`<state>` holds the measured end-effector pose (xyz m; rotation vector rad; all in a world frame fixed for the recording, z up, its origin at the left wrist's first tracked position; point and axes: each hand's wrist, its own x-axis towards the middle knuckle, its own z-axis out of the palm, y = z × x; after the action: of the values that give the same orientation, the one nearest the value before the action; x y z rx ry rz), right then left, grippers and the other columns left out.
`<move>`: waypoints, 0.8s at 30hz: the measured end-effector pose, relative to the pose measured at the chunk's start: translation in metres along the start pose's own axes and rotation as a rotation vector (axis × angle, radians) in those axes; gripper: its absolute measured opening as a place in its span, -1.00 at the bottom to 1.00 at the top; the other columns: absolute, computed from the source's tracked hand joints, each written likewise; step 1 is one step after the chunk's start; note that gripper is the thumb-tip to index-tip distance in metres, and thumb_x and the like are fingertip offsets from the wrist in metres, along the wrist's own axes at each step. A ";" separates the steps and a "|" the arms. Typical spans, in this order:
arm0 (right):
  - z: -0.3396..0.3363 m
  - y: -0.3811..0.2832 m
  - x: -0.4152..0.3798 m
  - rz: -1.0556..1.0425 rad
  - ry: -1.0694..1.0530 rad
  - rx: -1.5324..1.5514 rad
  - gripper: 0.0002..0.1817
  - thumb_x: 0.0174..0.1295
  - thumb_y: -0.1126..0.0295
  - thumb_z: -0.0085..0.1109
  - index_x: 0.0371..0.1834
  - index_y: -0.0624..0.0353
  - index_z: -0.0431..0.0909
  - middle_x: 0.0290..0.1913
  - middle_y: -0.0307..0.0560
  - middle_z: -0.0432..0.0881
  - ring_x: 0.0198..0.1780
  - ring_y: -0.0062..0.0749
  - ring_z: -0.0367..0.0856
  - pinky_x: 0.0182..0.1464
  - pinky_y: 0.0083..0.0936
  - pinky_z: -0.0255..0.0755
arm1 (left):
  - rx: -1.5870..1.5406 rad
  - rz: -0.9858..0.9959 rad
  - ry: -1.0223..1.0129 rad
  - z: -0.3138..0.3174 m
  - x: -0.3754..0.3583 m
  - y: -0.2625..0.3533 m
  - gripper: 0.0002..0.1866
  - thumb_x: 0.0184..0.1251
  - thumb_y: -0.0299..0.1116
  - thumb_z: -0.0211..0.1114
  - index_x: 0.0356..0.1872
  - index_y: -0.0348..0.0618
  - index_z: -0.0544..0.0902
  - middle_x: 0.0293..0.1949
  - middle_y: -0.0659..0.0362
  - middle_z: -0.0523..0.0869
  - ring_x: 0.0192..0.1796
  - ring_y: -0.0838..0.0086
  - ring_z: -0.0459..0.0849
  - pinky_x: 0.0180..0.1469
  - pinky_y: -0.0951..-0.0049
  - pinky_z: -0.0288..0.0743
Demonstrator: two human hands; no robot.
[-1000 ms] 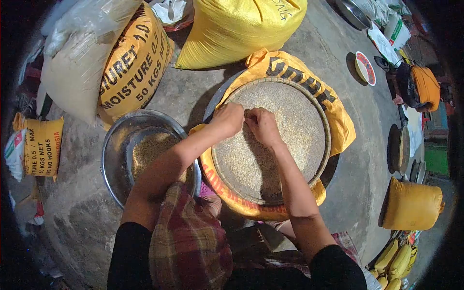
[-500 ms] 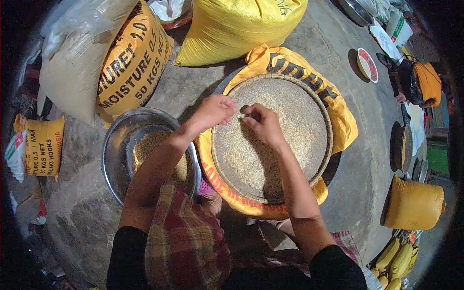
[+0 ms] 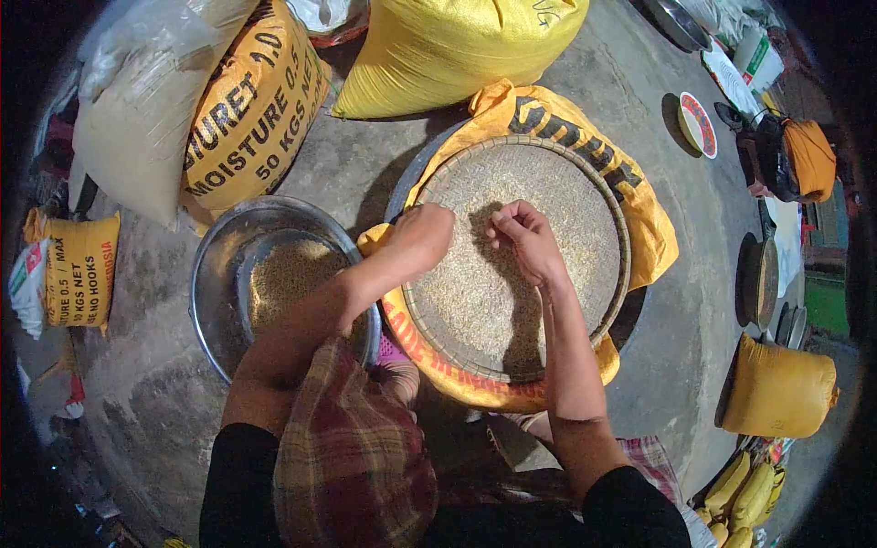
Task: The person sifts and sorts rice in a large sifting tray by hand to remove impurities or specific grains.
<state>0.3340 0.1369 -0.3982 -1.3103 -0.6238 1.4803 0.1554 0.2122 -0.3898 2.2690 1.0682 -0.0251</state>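
A round woven tray (image 3: 624, 265) with pale grain spread over it rests on an orange printed sack (image 3: 653, 224). Above the tray's left part is my left hand (image 3: 425, 236), its fingers curled; whatever they hold is hidden. My right hand (image 3: 525, 233) hovers over the tray's middle, thumb and fingertips pinched together on something too small to make out. The two hands are apart. Left of the tray stands a metal basin (image 3: 215, 265) with brownish grain (image 3: 288, 279) in it, partly covered by my left forearm.
A yellow sack (image 3: 457, 55), an orange printed sack (image 3: 260, 110) and a translucent bag (image 3: 137, 119) stand at the back. On the right are a red-patterned bowl (image 3: 697, 125), a yellow sack (image 3: 781, 385) and bananas (image 3: 754, 493).
My left hand has moved slightly down and curled inward. My right hand has shifted a little to the right, away from my left hand.
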 end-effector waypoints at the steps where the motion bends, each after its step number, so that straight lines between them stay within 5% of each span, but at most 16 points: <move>1: 0.005 -0.004 -0.002 0.006 0.024 0.090 -0.95 0.24 0.54 0.06 -0.32 0.22 0.39 -0.42 -0.18 0.52 -0.38 -0.53 0.52 -0.33 -0.62 0.44 | 0.001 0.001 0.000 -0.006 -0.001 0.000 -0.89 0.08 -0.47 0.25 -0.50 -0.34 0.59 -0.44 -0.09 0.62 -0.33 0.07 0.64 -0.23 0.25 0.52; 5: 0.016 -0.001 0.009 -0.138 0.059 -0.076 -0.92 0.20 0.50 0.13 -0.36 0.25 0.43 -0.46 -0.17 0.55 -0.42 -0.58 0.51 -0.34 -0.57 0.46 | -0.506 -0.028 -0.127 -0.019 0.003 -0.019 -0.92 0.05 -0.51 0.27 -0.49 -0.32 0.57 -0.48 0.01 0.63 -0.42 0.28 0.64 -0.33 0.38 0.51; 6: 0.022 -0.004 0.011 -0.174 0.097 -0.386 -0.91 0.14 0.52 0.17 -0.36 0.27 0.46 -0.45 -0.10 0.57 -0.41 -0.46 0.55 -0.32 -0.49 0.47 | -0.739 -0.114 -0.202 -0.021 0.004 -0.020 -0.93 0.04 -0.53 0.28 -0.48 -0.30 0.57 -0.48 0.05 0.64 -0.45 0.35 0.63 -0.36 0.41 0.50; 7: 0.028 -0.005 0.014 -0.207 0.133 -0.697 -0.90 0.08 0.53 0.21 -0.37 0.29 0.50 -0.45 -0.03 0.59 -0.39 -0.35 0.60 -0.30 -0.42 0.48 | -0.738 -0.115 -0.202 -0.022 0.004 -0.020 -0.93 0.04 -0.53 0.28 -0.48 -0.30 0.57 -0.48 0.05 0.64 -0.45 0.35 0.63 -0.36 0.41 0.50; 8: 0.031 -0.003 0.017 -0.207 0.132 -0.696 -0.90 0.08 0.53 0.21 -0.37 0.29 0.50 -0.45 -0.03 0.59 -0.39 -0.35 0.60 -0.30 -0.42 0.48 | -0.731 -0.144 -0.168 -0.025 0.004 -0.019 -0.94 0.05 -0.54 0.27 -0.46 -0.30 0.57 -0.49 0.05 0.64 -0.45 0.35 0.63 -0.36 0.41 0.50; 11: 0.035 0.011 0.028 -0.412 0.110 -0.994 -0.83 -0.07 0.55 0.23 -0.36 0.29 0.55 -0.37 0.24 0.58 -0.27 0.14 0.56 -0.20 -0.22 0.45 | -0.532 -0.071 -0.036 -0.026 0.005 -0.014 -0.92 0.05 -0.55 0.25 -0.43 -0.34 0.55 -0.48 -0.01 0.64 -0.43 0.29 0.64 -0.35 0.39 0.51; 14: 0.037 0.015 0.028 -0.435 0.135 -1.041 -0.88 -0.02 0.52 0.21 -0.39 0.28 0.54 -0.38 0.22 0.56 -0.30 0.12 0.56 -0.21 -0.24 0.45 | -0.192 0.076 0.101 -0.012 0.013 -0.015 -0.90 0.04 -0.55 0.22 -0.42 -0.38 0.54 -0.45 -0.12 0.62 -0.36 0.12 0.65 -0.32 0.32 0.53; 18: 0.023 0.010 0.020 -0.416 0.103 -0.885 -0.92 0.08 0.52 0.15 -0.41 0.31 0.49 -0.43 0.12 0.57 -0.40 -0.07 0.58 -0.29 -0.35 0.46 | 0.127 0.095 0.086 -0.011 0.013 0.009 -0.89 0.00 -0.61 0.13 -0.40 -0.38 0.56 -0.37 -0.22 0.60 -0.23 -0.06 0.62 -0.24 0.16 0.53; 20: 0.018 0.003 0.012 -0.085 0.069 -0.231 -0.94 0.18 0.54 0.07 -0.37 0.31 0.43 -0.47 -0.06 0.55 -0.47 -0.36 0.53 -0.37 -0.51 0.43 | 0.128 0.093 0.114 -0.005 0.015 0.011 -0.86 -0.02 -0.66 0.08 -0.41 -0.38 0.56 -0.35 -0.22 0.60 -0.22 -0.06 0.63 -0.21 0.11 0.52; 21: 0.018 0.000 0.007 -0.091 0.012 0.008 -0.96 0.21 0.58 0.03 -0.33 0.30 0.39 -0.48 -0.17 0.52 -0.47 -0.55 0.48 -0.41 -0.61 0.40 | 0.147 0.095 0.098 -0.005 0.014 0.012 -0.86 -0.02 -0.66 0.07 -0.40 -0.38 0.56 -0.35 -0.22 0.60 -0.23 -0.05 0.63 -0.22 0.11 0.52; 24: 0.014 0.002 0.005 -0.096 0.033 -0.001 -0.94 0.20 0.61 0.03 -0.30 0.29 0.38 -0.48 -0.15 0.52 -0.49 -0.52 0.47 -0.42 -0.58 0.41 | 0.150 0.097 0.076 -0.006 0.015 0.009 -0.88 0.02 -0.64 0.08 -0.39 -0.37 0.55 -0.38 -0.19 0.61 -0.28 0.02 0.65 -0.26 0.15 0.53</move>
<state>0.3210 0.1443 -0.3985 -1.2856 -0.6568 1.3776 0.1707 0.2217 -0.3841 2.4719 1.0232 0.0222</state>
